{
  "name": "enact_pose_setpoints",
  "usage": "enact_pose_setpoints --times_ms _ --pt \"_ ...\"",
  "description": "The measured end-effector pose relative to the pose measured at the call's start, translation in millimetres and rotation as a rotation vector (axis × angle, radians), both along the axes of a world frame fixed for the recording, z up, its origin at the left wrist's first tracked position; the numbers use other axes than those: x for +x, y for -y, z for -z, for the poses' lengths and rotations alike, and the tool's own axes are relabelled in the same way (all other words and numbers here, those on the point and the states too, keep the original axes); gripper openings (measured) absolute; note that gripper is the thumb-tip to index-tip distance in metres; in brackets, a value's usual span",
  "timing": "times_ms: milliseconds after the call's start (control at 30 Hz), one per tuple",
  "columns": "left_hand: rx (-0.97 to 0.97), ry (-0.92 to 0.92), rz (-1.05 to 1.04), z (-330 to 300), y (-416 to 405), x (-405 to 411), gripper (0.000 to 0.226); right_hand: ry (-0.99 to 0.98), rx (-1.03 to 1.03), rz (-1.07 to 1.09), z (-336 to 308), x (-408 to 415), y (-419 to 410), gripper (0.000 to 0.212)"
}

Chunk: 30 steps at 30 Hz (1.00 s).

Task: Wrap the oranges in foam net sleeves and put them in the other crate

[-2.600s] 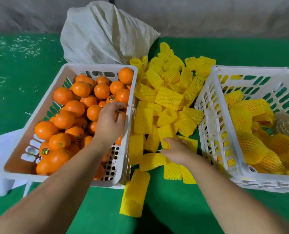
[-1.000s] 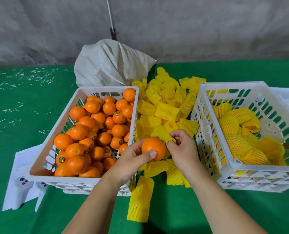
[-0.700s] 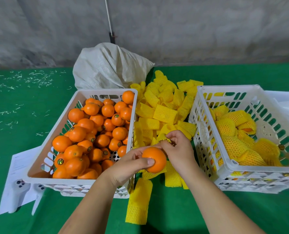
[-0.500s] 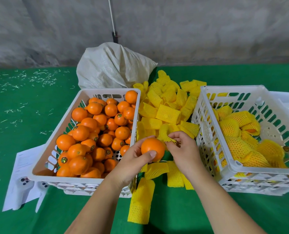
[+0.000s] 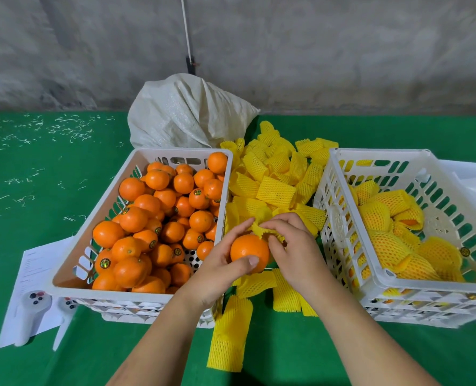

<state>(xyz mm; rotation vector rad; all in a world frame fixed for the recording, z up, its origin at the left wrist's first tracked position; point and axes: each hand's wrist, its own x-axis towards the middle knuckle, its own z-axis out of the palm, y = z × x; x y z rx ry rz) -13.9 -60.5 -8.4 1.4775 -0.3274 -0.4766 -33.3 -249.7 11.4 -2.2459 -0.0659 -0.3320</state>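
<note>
Bare glossy orange [image 5: 249, 252], sleeve [image 5: 267, 232] atop

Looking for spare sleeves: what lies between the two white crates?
Head view: a heap of yellow foam net sleeves fills the gap on the green cloth.

No text can be read. Small round dark-and-gold stickers [image 5: 105, 263] sit on many oranges in the left crate [image 5: 64, 285], their print too small to make out. The white paper sheet [image 5: 32, 270] at near left carries faint lines of print, also illegible.
</note>
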Motion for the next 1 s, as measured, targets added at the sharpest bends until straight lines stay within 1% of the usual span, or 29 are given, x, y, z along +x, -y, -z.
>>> enact_pose_setpoints --times_ms 133,200,300,367,433,533,600,700,833,900,1000 --pt "-0.11 -0.116 -0.097 2 -1 2 0.062 -0.008 0.058 0.034 1 -3 0 0.031" --pt "-0.116 -0.127 -0.097 2 -1 2 0.059 -0.014 0.087 0.059 2 -4 -3 0.028" --pt "-0.053 -0.064 -0.085 1 -1 0 0.059 0.059 -0.045 0.06 -3 -5 -8 0.027" --pt "-0.034 -0.038 -0.084 0 -1 -2 0.072 0.074 -0.14 0.025 -11 -4 -8 0.028" --pt "-0.047 -0.006 -0.063 -1 -1 -2 0.084 0.032 -0.221 -0.044 -19 -3 -8 0.033" --pt "-0.027 0.042 -0.044 -2 1 -2 0.08 -0.032 -0.317 -0.157 -30 -3 -6 0.04" --pt "-0.015 0.03 -0.067 -3 3 -3 0.081 -0.027 -0.315 -0.189 -34 -4 -7 0.044" --pt "-0.046 0.031 -0.129 1 3 -3 0.08 0.033 -0.268 -0.185 -37 -8 -13 0.043" --pt "-0.04 0.028 -0.179 6 2 0 0.09 0.168 -0.23 -0.154 -30 -18 -19 0.034" --pt "-0.068 -0.004 -0.19 7 3 1 0.084 0.224 -0.223 -0.171 -25 -20 -19 0.033" --pt "-0.159 -0.051 -0.226 7 4 2 0.067 0.288 -0.227 -0.196 -17 -21 -20 0.038"
